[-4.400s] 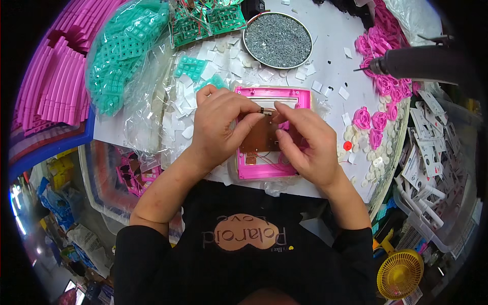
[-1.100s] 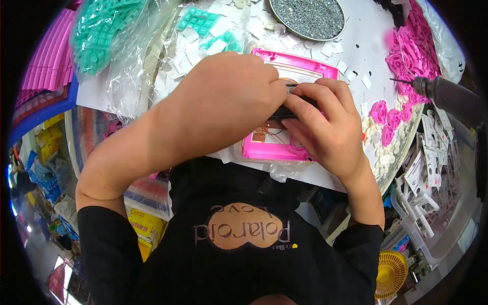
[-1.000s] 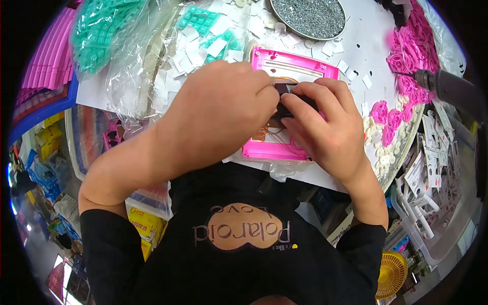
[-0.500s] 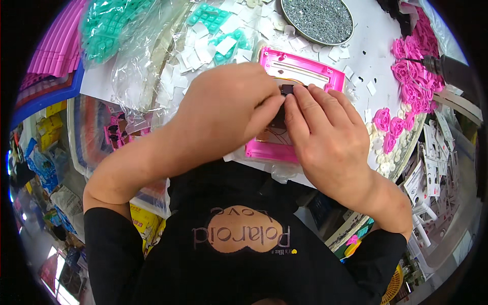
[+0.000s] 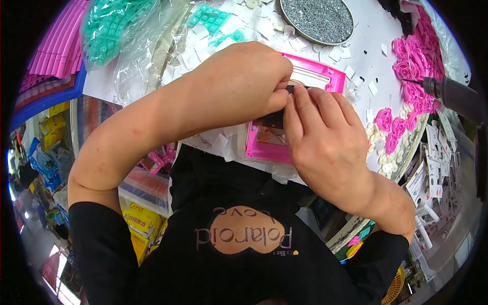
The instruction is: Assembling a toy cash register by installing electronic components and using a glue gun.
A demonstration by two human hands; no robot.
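Observation:
A pink plastic housing (image 5: 269,150), rectangular and open-faced, lies on the worktable in front of me. Across its middle is a flat black part (image 5: 273,120), with thin wires and a brownish board (image 5: 265,134) beside it. My left hand (image 5: 259,79) is closed over the housing's left side, thumb and forefinger pinched at the black part; whatever they grip is hidden. My right hand (image 5: 328,134) bends over the right side, its fingers together and fingertips pressing at the black part. Both hands meet there and cover much of the housing.
A round metal tray of screws (image 5: 317,20) stands at the back. Turquoise keypads (image 5: 209,19) and white slips lie far left. Right are pink rings (image 5: 391,127), white round pieces (image 5: 384,152) and a dark power screwdriver (image 5: 452,96). A bin of white parts (image 5: 432,168) sits lower right.
My left hand has shifted slightly up and right, and its elbow has moved outward to the left. My right hand stays almost in place at the housing.

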